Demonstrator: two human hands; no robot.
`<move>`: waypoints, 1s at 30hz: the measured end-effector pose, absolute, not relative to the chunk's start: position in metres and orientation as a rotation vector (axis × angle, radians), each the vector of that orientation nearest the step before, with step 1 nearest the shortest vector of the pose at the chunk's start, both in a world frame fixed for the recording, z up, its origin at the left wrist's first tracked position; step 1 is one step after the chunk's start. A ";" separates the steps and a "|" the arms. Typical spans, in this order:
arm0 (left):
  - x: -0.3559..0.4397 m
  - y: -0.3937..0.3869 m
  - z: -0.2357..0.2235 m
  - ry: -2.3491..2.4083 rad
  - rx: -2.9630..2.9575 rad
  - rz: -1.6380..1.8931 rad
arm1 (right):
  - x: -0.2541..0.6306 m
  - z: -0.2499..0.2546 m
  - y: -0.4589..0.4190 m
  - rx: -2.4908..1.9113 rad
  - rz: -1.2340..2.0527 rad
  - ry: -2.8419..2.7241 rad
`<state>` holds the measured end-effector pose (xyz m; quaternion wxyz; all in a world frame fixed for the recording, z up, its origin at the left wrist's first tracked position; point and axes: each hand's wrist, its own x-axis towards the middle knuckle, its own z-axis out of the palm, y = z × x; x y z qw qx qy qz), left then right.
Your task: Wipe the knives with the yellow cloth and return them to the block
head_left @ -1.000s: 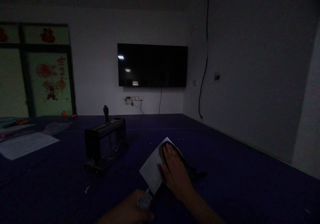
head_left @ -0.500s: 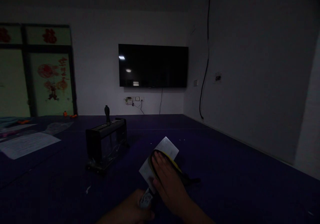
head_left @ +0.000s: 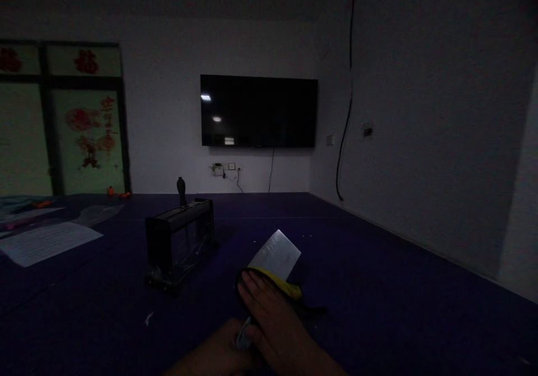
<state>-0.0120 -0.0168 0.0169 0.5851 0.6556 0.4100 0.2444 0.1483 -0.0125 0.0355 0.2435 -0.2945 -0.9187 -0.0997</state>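
My left hand (head_left: 222,349) is closed around the patterned handle (head_left: 242,338) of a cleaver in the lower middle of the head view. The cleaver's broad, pale rectangular blade (head_left: 277,254) points away from me, tilted to the right. Pressed flat over the lower part of the blade, my right hand (head_left: 275,320) holds an oval black-and-yellow pad (head_left: 290,287). Its fingers lie close together on the pad's dark upper face. A dark strap or tail trails off the pad to the right. The blade's end near the handle is hidden beneath pad and hand.
A black frame with clear sides (head_left: 180,244) stands left of the cleaver on the dark blue surface (head_left: 399,286). A dark bottle-shaped piece (head_left: 181,190) rises behind its top. Printed paper (head_left: 50,242) and clear plastic (head_left: 98,214) lie farther left. A white scrap (head_left: 148,318) is nearby.
My right hand has slid the pad down the blade toward the handle, baring the blade's far end. My left hand keeps its grip in nearly the same place.
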 end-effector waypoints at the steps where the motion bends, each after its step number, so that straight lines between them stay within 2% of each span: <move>1: -0.013 -0.016 0.016 0.951 1.528 0.570 | 0.147 0.035 -0.013 -0.793 -0.272 -2.516; 30: -0.021 -0.004 -0.009 0.741 1.430 0.692 | 0.143 0.034 -0.014 -0.735 -0.276 -2.581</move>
